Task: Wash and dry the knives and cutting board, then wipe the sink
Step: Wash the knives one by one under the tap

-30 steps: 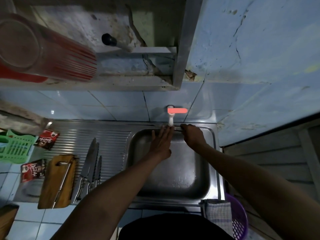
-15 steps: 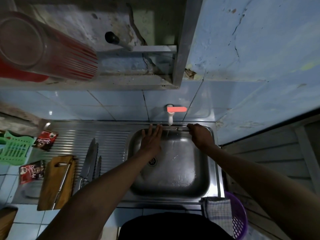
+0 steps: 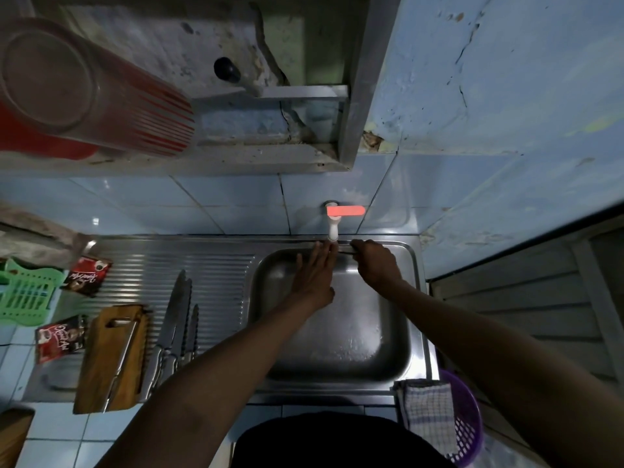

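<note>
In the steel sink point(image 3: 337, 332), my right hand point(image 3: 376, 265) grips a thin knife point(image 3: 345, 252) at the back rim, just under the white tap point(image 3: 332, 228). Only a short dark sliver of the knife shows between my hands. My left hand point(image 3: 314, 275) lies flat with straight fingers, and its fingertips touch the knife below the spout. Three knives point(image 3: 177, 319) lie side by side on the ribbed drainboard point(image 3: 216, 275). The wooden cutting board point(image 3: 101, 363) rests left of them with a long metal utensil point(image 3: 123, 356) on it.
A checked cloth point(image 3: 427, 413) hangs over a purple basket point(image 3: 467, 423) at the sink's front right corner. Two red sachets point(image 3: 60, 337) and a green plastic rack point(image 3: 27, 295) sit at the left. A red-striped tumbler point(image 3: 84, 92) lies on the shelf overhead.
My left hand slid left along the back of the sink and has come back right under the tap. My right hand shifted slightly left with the knife.
</note>
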